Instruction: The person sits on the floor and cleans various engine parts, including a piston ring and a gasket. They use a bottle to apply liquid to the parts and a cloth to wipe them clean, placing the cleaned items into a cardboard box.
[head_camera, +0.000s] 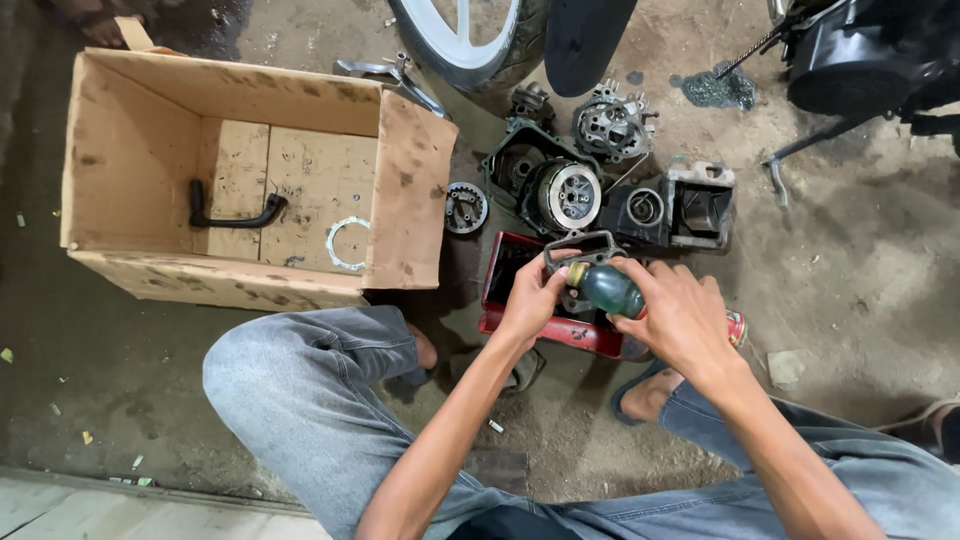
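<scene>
Both hands are up over the red tray, which sits on the dirt floor right between the person's sandalled feet. The right hand has its fingers wrapped round a dark green can, tipped sideways so its top end points to the left. The left hand meets it there, fingers pinched narrow at the can's tip and touching a thin grey metal frame part that stands up just above the hands; whether those fingers actually clamp the frame or only the can's tip, I cannot tell. A red-capped end of something peeks out under the right wrist.

Just beyond the tray, a cluster of engine parts lies on the dirt: a round clutch assembly in its dark casing, a cylinder block to the right, a finned head piece behind, and a small toothed sprocket off to the left. Left of that stands an open cardboard box, with a black bent tube and a thin metal ring gasket on its bottom. At the top edge, a white-spoked wheel and a motorbike's dark underside. Blue jeans fill the foreground
</scene>
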